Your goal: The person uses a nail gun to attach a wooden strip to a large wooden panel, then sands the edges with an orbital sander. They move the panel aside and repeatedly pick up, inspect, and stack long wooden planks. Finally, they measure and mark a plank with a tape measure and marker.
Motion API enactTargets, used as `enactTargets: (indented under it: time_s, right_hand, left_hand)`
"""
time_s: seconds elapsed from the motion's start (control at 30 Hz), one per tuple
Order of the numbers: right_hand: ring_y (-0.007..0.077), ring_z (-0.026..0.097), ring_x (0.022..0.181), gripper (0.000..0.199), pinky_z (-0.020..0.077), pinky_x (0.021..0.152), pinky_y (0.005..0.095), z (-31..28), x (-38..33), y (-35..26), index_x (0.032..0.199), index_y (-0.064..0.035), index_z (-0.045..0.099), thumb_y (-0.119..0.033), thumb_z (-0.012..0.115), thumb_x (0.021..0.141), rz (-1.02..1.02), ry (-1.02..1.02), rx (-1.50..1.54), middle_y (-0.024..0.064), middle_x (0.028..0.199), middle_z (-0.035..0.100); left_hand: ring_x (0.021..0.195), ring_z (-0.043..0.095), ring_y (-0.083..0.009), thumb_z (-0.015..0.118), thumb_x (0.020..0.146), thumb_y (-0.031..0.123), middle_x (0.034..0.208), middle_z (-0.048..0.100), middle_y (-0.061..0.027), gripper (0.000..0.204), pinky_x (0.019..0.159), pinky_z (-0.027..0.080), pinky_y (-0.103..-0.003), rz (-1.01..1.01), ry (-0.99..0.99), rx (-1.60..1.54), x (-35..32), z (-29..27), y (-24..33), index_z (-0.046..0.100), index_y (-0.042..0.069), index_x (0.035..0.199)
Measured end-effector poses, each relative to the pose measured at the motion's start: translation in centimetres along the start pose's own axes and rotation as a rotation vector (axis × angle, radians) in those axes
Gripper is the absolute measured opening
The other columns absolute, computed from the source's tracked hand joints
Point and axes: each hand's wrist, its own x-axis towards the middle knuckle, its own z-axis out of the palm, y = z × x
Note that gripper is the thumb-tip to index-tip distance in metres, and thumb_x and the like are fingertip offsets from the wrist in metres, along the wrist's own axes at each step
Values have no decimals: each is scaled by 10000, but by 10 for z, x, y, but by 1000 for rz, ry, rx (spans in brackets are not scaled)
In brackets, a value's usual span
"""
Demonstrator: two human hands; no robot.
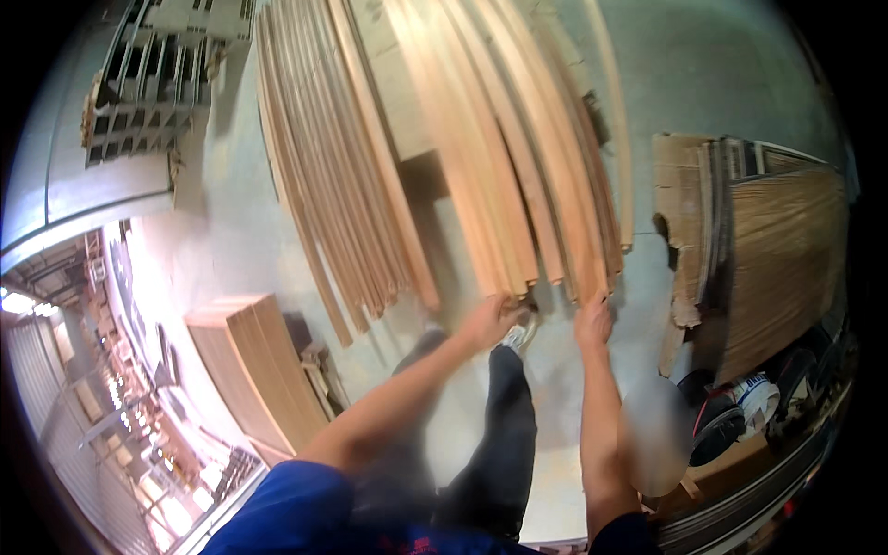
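Long pale wooden strips (462,176) lie side by side in front of me, their near ends close to my hands. My left hand (493,322) is closed at the near end of the left group, its fingertips bent over the wood. At the near end of the right group of wooden strips (578,185), my right hand (594,324) is closed with its fingers around a strip end. Some fingers of both hands are hidden. Further left rests a stack of darker, narrow wooden strips (338,176).
A block-shaped pile of wooden boards (254,361) stands at lower left. To the right are cardboard-covered panels (782,250), a white bucket (757,400) and dark round items. A slotted rack (153,79) stands far left. One single strip (618,139) lies apart, right of the pale strips.
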Motion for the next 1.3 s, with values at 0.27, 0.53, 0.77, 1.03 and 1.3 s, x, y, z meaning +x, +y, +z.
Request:
enactTargets:
  time_s: [0.27, 0.53, 0.77, 1.03, 1.3]
  right_hand:
    - [454, 669, 1074, 499, 555, 908, 533, 78, 53, -24, 1243, 1, 489, -131, 771, 854, 18, 133, -209, 263, 1211, 649]
    - [435, 629, 1179, 652, 481, 1040, 466, 244, 15, -251, 1306, 70, 563, -426, 743, 923, -400, -176, 493, 281, 1258, 642]
    - [432, 540, 1354, 967, 415, 1140, 467, 270, 32, -329, 1433, 64, 510, -721, 641, 884, -90, -528, 723, 332, 1438, 551]
    - [284, 641, 1205, 740, 482, 1020, 418, 68, -53, -216, 1320, 50, 648, -607, 606, 983, -128, -402, 605, 208, 1232, 708]
    - [154, 671, 985, 448, 568, 813, 335, -62, -275, -222, 1206, -31, 667, -415, 663, 975, -13, -693, 1137, 124, 1041, 712]
  left_hand:
    - [1295, 542, -370, 678, 896, 253, 1364, 599, -189, 519, 1110, 431, -449, -226, 115, 565, -225, -36, -163, 561, 38, 1354]
    - [1001, 637, -323, 705, 837, 228, 1053, 668, -111, 300, 878, 526, -447, -198, 143, 459, -219, -47, -170, 656, 75, 1091]
    - [936, 651, -312, 697, 830, 193, 968, 672, -94, 213, 833, 537, -442, -184, 226, 423, -230, -56, -194, 669, 90, 1014]
    - [1010, 671, -364, 628, 922, 296, 1027, 705, -187, 302, 904, 528, -464, -306, 140, 243, -227, -54, -175, 676, 30, 1059]
    - [1099, 684, -259, 472, 1098, 418, 1237, 694, -108, 485, 969, 553, -378, -139, 170, -1112, -183, -75, -67, 616, 22, 1339]
